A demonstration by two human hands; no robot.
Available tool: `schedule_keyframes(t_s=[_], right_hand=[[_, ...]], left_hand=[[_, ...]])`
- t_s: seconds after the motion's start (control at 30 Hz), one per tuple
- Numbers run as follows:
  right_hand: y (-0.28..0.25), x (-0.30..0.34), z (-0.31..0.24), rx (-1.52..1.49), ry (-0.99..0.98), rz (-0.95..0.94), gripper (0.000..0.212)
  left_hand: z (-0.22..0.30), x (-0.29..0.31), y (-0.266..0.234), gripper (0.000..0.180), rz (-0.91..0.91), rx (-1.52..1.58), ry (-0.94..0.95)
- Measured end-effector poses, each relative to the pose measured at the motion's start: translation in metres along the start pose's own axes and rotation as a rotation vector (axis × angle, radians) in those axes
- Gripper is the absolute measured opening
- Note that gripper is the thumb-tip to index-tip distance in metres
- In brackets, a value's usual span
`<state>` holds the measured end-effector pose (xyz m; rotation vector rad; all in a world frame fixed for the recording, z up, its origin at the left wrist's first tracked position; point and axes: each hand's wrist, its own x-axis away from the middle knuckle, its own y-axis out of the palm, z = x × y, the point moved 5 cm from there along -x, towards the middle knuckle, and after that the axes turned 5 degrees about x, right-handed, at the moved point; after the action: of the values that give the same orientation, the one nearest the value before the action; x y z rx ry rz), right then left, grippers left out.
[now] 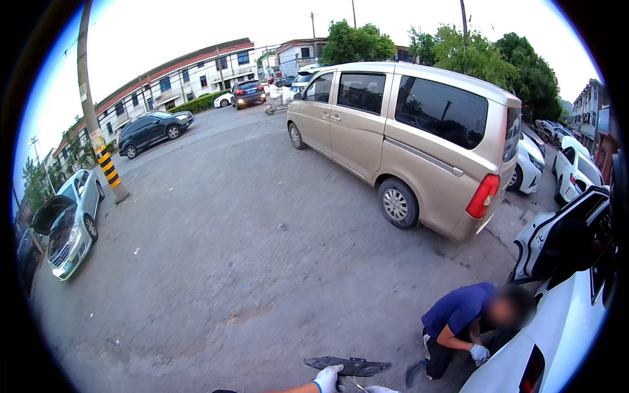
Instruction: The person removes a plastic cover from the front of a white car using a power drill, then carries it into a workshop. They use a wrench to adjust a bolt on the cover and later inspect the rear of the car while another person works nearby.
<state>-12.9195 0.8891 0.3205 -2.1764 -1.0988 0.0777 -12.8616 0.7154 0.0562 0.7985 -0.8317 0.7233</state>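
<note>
My left hand (327,379), in a white glove with a blue cuff, reaches in from the lower edge. Its fingers are closed on a long, flat black plastic panel (354,367) with an uneven edge, held above the pavement. Just right of it, a pale glove on my right hand (380,390) barely shows at the picture's bottom. Its fingers are cut off, so its grip is hidden. A thin object (360,387) lies between the two hands, too small to name.
A co-worker (458,321) in a blue shirt and gloves crouches beside a white car (570,327) with an open door (557,239). A beige van (406,131) stands ahead. At left are a striped pole (107,166) and a pale car (75,223) with its hood raised.
</note>
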Motion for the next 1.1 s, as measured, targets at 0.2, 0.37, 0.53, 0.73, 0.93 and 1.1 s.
schedule_keyframes(t_s=[0.2, 0.37, 0.53, 0.73, 0.93, 1.1], right_hand=[[0.002, 0.011, -0.002, -0.069, 0.062, 0.026, 0.035], [-0.002, 0.028, 0.041, -0.08, 0.056, 0.21, 0.034], [0.009, 0.032, 0.07, 0.108, 0.138, 0.123, 0.051], [0.022, 0.048, 0.104, -0.001, 0.148, 0.103, 0.043], [0.03, 0.044, 0.106, -0.04, 0.212, 0.106, 0.046], [0.033, 0.046, 0.107, -0.034, 0.224, 0.086, 0.048]], left_hand=[[-0.005, 0.008, 0.008, 0.032, -0.031, 0.019, -0.088], [-0.019, 0.0, 0.048, 0.026, -0.118, -0.07, -0.184], [-0.044, -0.053, 0.001, 0.024, -0.362, -0.147, 0.137], [-0.058, -0.034, 0.012, 0.033, -0.291, -0.284, -0.09], [-0.036, -0.017, 0.06, 0.043, -0.257, -0.18, 0.008], [-0.03, -0.001, 0.078, 0.043, -0.341, -0.247, -0.015]])
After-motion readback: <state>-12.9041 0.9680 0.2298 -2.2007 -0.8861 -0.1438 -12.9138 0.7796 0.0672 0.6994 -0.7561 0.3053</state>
